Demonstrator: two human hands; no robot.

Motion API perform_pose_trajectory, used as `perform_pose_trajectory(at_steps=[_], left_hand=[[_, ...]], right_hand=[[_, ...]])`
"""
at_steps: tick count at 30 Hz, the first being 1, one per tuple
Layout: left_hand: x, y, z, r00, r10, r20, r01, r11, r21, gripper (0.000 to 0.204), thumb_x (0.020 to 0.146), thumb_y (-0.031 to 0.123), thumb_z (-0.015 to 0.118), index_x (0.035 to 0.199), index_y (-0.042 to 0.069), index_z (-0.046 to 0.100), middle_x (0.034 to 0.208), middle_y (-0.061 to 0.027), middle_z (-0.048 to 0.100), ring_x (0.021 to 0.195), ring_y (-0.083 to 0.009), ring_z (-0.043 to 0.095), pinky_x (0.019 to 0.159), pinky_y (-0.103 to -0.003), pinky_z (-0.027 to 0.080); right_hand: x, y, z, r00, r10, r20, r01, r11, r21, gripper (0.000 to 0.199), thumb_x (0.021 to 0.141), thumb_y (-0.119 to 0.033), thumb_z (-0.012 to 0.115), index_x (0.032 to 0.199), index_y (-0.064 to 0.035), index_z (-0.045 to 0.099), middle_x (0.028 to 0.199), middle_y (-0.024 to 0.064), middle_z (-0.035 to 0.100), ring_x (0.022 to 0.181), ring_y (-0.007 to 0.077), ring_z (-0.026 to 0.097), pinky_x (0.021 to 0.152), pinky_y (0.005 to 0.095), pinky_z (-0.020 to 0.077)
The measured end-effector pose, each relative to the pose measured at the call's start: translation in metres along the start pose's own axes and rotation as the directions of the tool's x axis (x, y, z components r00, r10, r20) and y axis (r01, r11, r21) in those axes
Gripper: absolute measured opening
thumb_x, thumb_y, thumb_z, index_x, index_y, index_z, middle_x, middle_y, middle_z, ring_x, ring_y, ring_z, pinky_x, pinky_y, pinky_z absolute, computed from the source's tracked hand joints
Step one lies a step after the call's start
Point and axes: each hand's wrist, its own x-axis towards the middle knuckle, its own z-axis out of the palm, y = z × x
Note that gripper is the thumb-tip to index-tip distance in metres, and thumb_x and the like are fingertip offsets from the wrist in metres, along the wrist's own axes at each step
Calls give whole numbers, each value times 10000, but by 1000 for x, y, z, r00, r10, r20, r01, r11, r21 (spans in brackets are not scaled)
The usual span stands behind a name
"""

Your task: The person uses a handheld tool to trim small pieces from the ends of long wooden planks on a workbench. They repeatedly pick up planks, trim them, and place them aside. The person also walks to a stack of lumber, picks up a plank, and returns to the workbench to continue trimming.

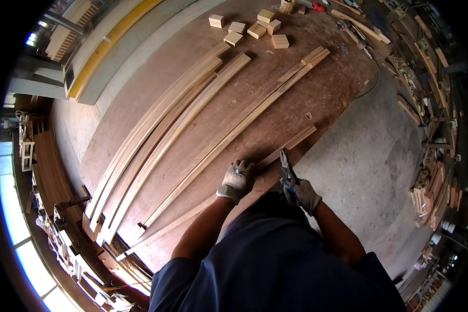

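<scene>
My left hand (237,180), in a pale work glove, is closed over a long narrow wooden strip (288,147) near the table's front edge. The strip runs from the lower left, under the hand, to the right. My gloved right hand (303,196) grips a pair of pliers (285,165) with dark handles. The tips of the pliers are at the near side of the strip, right of my left hand; whether they pinch anything is too small to tell. Just beyond lies a pair of long strips (244,122) side by side.
More long wooden boards (156,127) lie across the brown tabletop (275,78) further left. Several small wooden blocks (256,31) sit at the far side. A corded power tool (351,34) rests at the far right corner. Scrap wood (430,192) is piled beyond the concrete floor (359,166).
</scene>
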Motion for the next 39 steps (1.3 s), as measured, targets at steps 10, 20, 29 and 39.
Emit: perform_pose_trajectory(at_steps=[10,20,29,39], left_hand=[[3,-5,-3,997,38,-65,-38,999,4,283,830,147,621,1094,53,660,1000,-169,642,970,-376,594,834,-489,494],[2,-2,-1,998,27,-51,-27,1000,5,292,832,158,629,1100,44,655,1002,-174,642,969,-379,594,831,-489,492],[2,3,-5,1000,-14,3,14,1000,-17,324,802,155,626,1108,50,655,1022,-170,638,1008,-368,589,861,-489,496],[1,-1,1,1000,-2,-10,2,1000,-31,349,785,177,699,1105,44,655,995,-170,634,968,-374,598,838,-478,518]], right_hand=[[-8,-26,30,901,-223,-372,-63,780,-622,411,958,-361,601,1036,37,669,957,272,701,933,426,678,833,469,531],[-1,-14,9,992,64,-110,-63,998,15,391,1022,-339,546,952,20,686,739,82,688,593,162,630,553,307,497],[-5,-25,-19,969,147,199,-191,956,223,399,1028,-392,534,1066,-10,643,763,91,664,648,189,642,561,292,497],[14,-21,-66,761,206,615,-494,799,343,490,1013,-496,494,1093,-38,647,861,133,684,654,259,630,578,377,492]])
